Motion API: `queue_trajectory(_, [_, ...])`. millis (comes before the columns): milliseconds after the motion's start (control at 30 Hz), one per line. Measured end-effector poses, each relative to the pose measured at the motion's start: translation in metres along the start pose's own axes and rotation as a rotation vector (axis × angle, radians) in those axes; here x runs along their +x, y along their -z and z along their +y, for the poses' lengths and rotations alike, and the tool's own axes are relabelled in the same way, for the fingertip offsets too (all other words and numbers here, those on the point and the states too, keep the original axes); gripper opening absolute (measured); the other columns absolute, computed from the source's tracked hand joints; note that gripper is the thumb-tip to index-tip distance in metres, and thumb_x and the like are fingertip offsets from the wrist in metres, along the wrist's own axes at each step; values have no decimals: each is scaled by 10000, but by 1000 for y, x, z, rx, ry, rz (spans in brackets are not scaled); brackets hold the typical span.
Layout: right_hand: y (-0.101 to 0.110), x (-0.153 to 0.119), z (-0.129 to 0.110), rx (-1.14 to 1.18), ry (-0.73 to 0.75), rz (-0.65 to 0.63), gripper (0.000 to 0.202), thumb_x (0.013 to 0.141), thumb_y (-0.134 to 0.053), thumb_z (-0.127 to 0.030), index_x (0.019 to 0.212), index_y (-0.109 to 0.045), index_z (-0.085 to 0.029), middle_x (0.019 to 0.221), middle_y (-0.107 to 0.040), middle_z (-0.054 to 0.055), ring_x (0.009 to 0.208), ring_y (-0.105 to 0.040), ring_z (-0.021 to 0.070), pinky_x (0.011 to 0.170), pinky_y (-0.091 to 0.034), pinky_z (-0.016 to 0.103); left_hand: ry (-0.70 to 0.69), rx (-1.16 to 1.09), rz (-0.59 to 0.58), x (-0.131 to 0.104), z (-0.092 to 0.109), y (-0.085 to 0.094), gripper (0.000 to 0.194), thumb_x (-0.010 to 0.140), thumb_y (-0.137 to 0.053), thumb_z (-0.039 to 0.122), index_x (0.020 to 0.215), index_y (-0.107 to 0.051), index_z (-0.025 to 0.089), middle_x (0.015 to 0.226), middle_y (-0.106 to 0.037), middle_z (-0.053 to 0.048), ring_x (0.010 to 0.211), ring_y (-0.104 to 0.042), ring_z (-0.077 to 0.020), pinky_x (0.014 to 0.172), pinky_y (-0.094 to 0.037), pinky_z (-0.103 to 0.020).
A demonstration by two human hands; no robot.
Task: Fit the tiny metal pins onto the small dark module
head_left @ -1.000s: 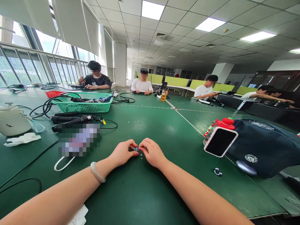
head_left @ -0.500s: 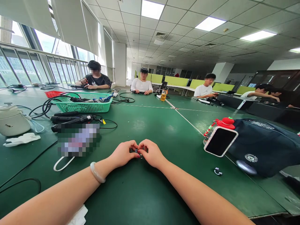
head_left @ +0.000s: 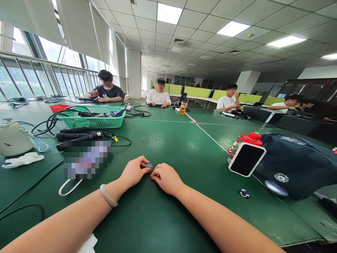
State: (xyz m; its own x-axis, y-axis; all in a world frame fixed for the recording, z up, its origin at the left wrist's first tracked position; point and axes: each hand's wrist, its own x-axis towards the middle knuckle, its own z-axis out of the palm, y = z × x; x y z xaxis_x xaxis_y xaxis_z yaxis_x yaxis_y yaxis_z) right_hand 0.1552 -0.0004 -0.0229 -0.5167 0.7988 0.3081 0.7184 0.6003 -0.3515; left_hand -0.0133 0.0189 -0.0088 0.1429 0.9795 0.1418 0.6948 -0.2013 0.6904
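Observation:
My left hand (head_left: pixel 134 172), with a pale bangle (head_left: pixel 108 195) on its wrist, pinches a small dark bluish piece with light marks (head_left: pixel 149 165) between thumb and fingertips. The piece sticks out toward my other hand, and its kind is too small to make out. Close by on the right, my right hand (head_left: pixel 169 177) is closed with thumb and forefinger together just above the green table (head_left: pixel 163 225). A tiny dark thing with a bright spot shows at its fingers, too small to name. The two hands are apart by a narrow gap.
To the left are a green basket (head_left: pixel 96 122) of cables, black devices (head_left: pixel 79 136) and a grey-white pot-like container (head_left: pixel 12 138). On the right, a phone (head_left: pixel 247 160) leans by a red-topped bottle (head_left: pixel 254 138), near earbuds (head_left: pixel 244 193) and a dark bag (head_left: pixel 297 165). Several people sit beyond.
My hands have come apart from where they met. The left keeps the small bluish piece, now more visible; the right has drawn slightly down and right.

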Motion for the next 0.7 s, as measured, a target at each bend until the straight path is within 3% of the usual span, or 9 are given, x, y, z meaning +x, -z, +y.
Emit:
queue_trajectory(267, [10,1,3,4,-77,169,143,844,-489,-184,854,-630,-207,794,-651,7,748,-552,149,701,-398,250,-12,-20,-38,-1,3,1,227,615,-652,354,799,-602,229,804,-684,7,783,-622,-183,687,-438,-263])
queue_trajectory(567, [3,0,7,18,34,268,164,836,-510,-164,910,-652,-198,824,-665,30,763,-555,155,716,-438,265,-77,-117,-53,-6,7,1,247,595,-669,374,777,-606,219,790,-676,5,788,-616,-188,713,-437,-272])
queue_trajectory(700, [3,-1,9,26,110,360,154,844,-504,-183,869,-656,-188,794,-661,33,747,-546,151,705,-447,265,-59,-278,-112,-3,4,-1,275,611,-665,379,792,-591,186,727,-659,-6,724,-612,-175,692,-448,-281])
